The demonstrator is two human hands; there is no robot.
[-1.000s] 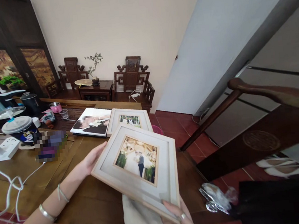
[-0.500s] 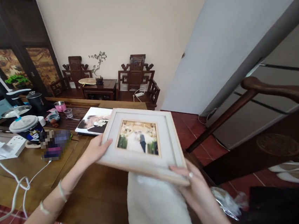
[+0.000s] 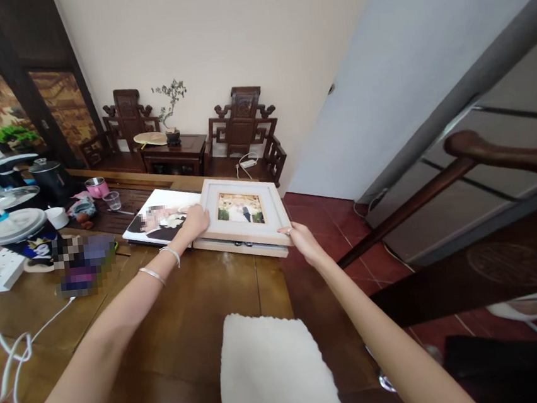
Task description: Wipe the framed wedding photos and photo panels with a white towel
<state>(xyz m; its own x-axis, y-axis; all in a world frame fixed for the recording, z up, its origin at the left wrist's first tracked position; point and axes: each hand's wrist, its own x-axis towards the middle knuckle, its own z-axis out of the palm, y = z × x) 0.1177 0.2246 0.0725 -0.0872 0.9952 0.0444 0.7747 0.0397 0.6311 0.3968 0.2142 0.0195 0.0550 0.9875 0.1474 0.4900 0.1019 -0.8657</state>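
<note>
Head view, upper framed photo: light-wood picture frame, pale mat, couple in an outdoor-looking scene; between both hands, directly over a second frame, slightly tilted.
Lower frame: second light-wood frame, mostly covered; dark metal-looking bit between the two; can't tell if they touch all the way round.
Left hand: left hand gripping the upper frame's left edge, fingers curled, tips hidden; two bangles at the wrist.
Right hand: right hand gripping the near right corner, thumb on top, other fingers mostly hidden; ring on.
Photo album: white-edged album or print just left of the frames, flat, partly behind left hand; picture part pixelated.
Wooden table: brown tabletop, frames at its right side.
Cream cloth: scallop-edged fabric, near edge, apart from the frames.
Left clutter: pixelated item with white cable, lidded cup, pink mug, clear plastic cup, black kettle.
Back wall: two carved chairs, bonsai between them.
</note>
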